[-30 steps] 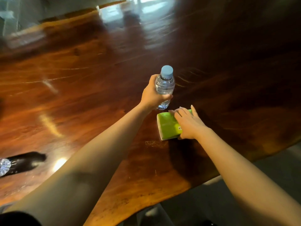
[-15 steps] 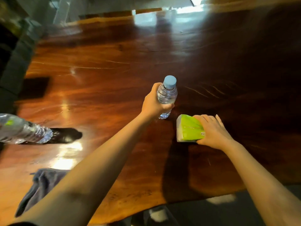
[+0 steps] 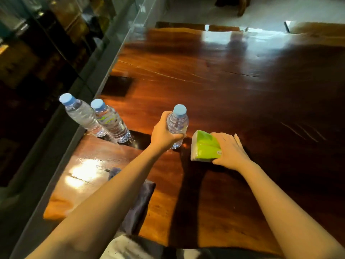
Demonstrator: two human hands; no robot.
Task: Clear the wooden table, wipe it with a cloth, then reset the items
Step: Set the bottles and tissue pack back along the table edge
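My left hand (image 3: 164, 135) is wrapped around a clear water bottle (image 3: 178, 122) with a pale blue cap, upright and low over the glossy wooden table (image 3: 242, 101). Just right of it lies a green tissue pack (image 3: 204, 147), with my right hand (image 3: 230, 152) closed over its right side. A dark grey cloth (image 3: 139, 200) lies on the table near the front edge, mostly hidden under my left forearm.
Two more blue-capped water bottles (image 3: 82, 115) (image 3: 110, 121) stand side by side at the table's left edge. A glass panel (image 3: 104, 58) runs along that left side. The table's front edge (image 3: 186, 245) is close to me, with floor below.
The view has swung left and down, bringing the two standing bottles, the glass panel and more of the cloth into sight. Both hands keep their hold and stay close together.
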